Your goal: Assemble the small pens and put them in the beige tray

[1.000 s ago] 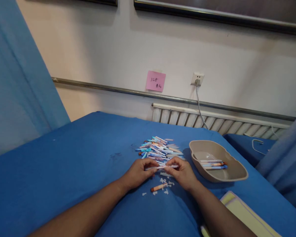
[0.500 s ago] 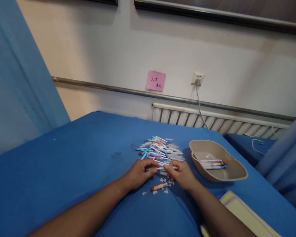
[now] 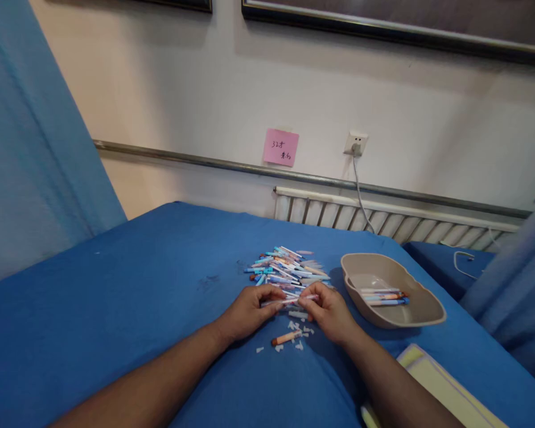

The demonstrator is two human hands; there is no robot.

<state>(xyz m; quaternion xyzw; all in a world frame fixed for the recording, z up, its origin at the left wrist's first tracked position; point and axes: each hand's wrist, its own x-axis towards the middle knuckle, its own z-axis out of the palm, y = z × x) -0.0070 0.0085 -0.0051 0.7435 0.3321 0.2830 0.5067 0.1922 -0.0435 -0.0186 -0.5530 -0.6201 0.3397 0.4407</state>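
Observation:
Between my left hand [image 3: 255, 307] and my right hand [image 3: 324, 309] lies a slim pinkish-white pen [image 3: 286, 301], held roughly level. The left fingers pinch its left part, and the right thumb and fingers close on its right end. Just beyond the hands spreads a pile of pens and pen parts [image 3: 285, 266] in blue, white, orange and brown. Closer to me are small white plastic pieces [image 3: 294, 326] and an orange pen barrel with a brown end [image 3: 286, 338]. Fingers hide part of the held pen.
A beige plastic basin [image 3: 399, 318] with several pens [image 3: 386, 296] inside stands to the right. Yellow folded sheets [image 3: 441, 386] lie at the lower right. A blue cloth [image 3: 116, 309] covers the table. Behind are a radiator [image 3: 330, 212] and a wall socket with a cord [image 3: 355, 144].
My right hand has shifted slightly and its grip on the pen's right end has turned a little, with that end tilted up. My left hand stays nearly in place.

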